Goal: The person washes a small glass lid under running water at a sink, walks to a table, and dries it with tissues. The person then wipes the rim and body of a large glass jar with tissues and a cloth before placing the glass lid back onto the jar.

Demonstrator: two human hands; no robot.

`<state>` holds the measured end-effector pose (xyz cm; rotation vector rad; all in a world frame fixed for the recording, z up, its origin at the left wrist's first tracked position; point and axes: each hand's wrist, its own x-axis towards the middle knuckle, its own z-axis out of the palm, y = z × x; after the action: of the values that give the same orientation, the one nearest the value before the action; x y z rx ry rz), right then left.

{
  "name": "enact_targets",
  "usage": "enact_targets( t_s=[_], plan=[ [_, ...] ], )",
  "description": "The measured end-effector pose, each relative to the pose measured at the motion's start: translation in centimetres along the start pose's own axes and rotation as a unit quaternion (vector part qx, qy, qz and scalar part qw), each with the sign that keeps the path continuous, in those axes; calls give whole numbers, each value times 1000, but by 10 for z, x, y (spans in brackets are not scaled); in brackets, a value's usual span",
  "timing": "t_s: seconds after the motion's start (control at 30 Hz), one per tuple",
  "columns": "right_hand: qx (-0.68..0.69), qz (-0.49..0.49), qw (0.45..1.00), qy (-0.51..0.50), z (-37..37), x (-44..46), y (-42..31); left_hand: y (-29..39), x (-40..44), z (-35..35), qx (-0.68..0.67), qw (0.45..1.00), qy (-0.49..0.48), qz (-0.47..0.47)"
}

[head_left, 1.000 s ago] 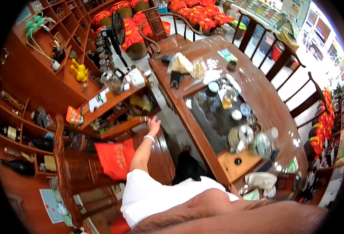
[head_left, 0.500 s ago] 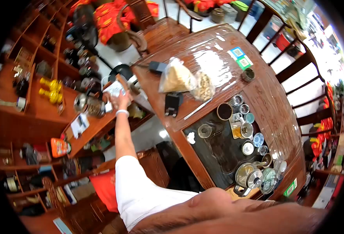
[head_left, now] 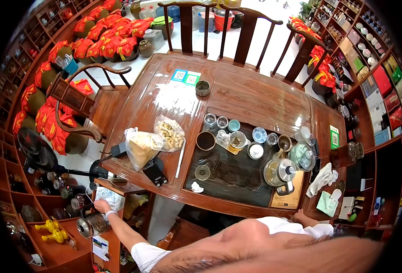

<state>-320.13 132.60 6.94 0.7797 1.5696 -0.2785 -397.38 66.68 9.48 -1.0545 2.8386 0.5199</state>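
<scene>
My left hand (head_left: 102,206) reaches out to the left, its fingers closed at the near edge of a white and blue tissue pack (head_left: 110,198) on the side shelf. Just below the wrist stands a glass jar with a metal lid (head_left: 91,225). At the table's near edge on the right is my right hand (head_left: 300,215), its fingers lying against the edge with nothing seen in them. A brown cardboard piece (head_left: 286,195) and a glass teapot (head_left: 279,173) are close to it.
A dark tea tray (head_left: 237,182) carries several cups. On the table's left lie a bag of peanuts (head_left: 169,133), a bag of pale food (head_left: 142,148) and a black box (head_left: 155,172). Chairs (head_left: 244,34) line the far side; a fan (head_left: 37,148) stands left.
The view has swung right and tilted up, bringing my right hand and the right shelves into sight. My left hand stays at the tissue pack.
</scene>
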Motion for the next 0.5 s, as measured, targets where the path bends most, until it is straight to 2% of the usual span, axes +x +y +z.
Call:
enact_targets(
  t_s=[0.07,0.13,0.2,0.27,0.33,0.4,0.5],
  plan=[
    [48,45,995,78,10,8,-2,2,-3,-5,-4,1000,4,-1],
    [46,38,996,59,12,17,-2,6,-7,-4,-6,1000,2,2],
    [74,64,992,83,13,17,-5,6,-12,3,-6,1000,0,5],
    [12,44,997,55,-12,-20,-21,2,-16,12,-9,1000,0,2],
    [31,47,995,87,0,-8,-18,-1,-16,18,-15,1000,5,-1],
    [-1,29,998,57,-7,-14,-16,-6,-14,18,-23,1000,15,-7],
    [21,40,998,49,-10,-11,-14,-10,-13,14,-43,998,37,-16]
  ],
)
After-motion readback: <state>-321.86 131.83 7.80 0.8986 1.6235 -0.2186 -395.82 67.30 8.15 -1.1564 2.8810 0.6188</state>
